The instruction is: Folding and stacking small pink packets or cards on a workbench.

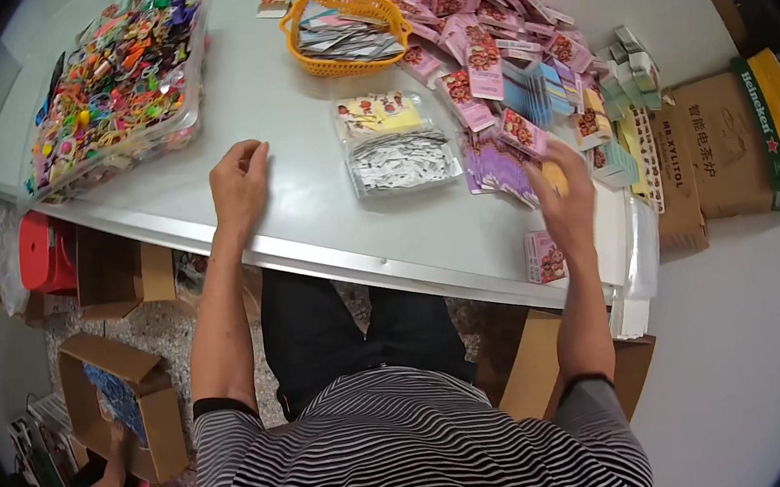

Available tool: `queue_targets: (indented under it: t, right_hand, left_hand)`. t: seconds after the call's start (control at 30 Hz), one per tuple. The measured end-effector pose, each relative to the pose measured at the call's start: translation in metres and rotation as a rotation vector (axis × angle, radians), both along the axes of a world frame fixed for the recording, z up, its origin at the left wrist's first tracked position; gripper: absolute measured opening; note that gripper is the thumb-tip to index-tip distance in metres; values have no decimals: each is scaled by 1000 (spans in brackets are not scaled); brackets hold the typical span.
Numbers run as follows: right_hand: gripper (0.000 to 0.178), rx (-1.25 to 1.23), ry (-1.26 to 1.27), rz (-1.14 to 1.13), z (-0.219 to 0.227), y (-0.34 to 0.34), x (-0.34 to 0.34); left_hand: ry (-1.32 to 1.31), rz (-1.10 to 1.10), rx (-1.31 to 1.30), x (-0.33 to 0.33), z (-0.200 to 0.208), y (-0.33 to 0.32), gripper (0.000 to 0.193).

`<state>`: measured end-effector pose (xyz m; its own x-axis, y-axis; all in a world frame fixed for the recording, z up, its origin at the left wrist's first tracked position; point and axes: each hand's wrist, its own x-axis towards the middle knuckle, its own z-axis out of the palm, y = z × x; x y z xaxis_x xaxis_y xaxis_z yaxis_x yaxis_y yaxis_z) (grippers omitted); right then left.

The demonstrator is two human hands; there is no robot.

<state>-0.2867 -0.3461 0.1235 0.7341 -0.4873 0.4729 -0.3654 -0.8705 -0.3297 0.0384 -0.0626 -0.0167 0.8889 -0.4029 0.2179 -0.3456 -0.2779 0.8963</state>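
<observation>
My left hand (240,191) rests near the front edge of the grey table, its fingers curled together with nothing showing in them. To the right, my right hand (566,195) has thumb and fingers at the lower end of a small pink box (523,132) with a printed picture, and appears to grip it. Under that box lie fanned purple cards (498,167). A yellow-orange piece (554,177) shows between thumb and fingers. Another small pink box (545,257) stands by the front edge. Between my hands sits a clear tray (355,179) of white packets and yellow cards.
An orange basket (322,66) of flat packets stands behind the tray. Many pink boxes (449,38) are heaped at the back right, beside blue card stacks (541,94). A clear bin (128,143) of colourful trinkets stands left. Below left, another person's hand (118,445) reaches into a carton (160,429).
</observation>
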Motion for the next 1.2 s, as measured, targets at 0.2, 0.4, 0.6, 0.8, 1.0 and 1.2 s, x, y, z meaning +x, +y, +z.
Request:
queue_targets:
  t: [0.2,0.4,0.6,0.8,1.0,1.2]
  right_hand:
    - [54,-11,43,-124,-33,-79,97]
    - [91,-145,353,-439,-49,-104,161]
    - [73,59,162,-382,-36,-133,156]
    - [43,499,108,300,37,-22,161]
    - [51,337,592,613,34,106,215]
    - [56,374,606,734,28,127,267]
  left_hand:
    - [27,47,-69,-4,-4,-8,24]
    - [35,65,-51,-5,-1,-4,23]
    - [19,69,-83,-3,-4,-4,24]
    - [-806,72,-108,-18,8,-1,69]
    - [-823,-75,-130,-52,36,3,69]
    - [-347,-11,-163,-23,16,31,48]
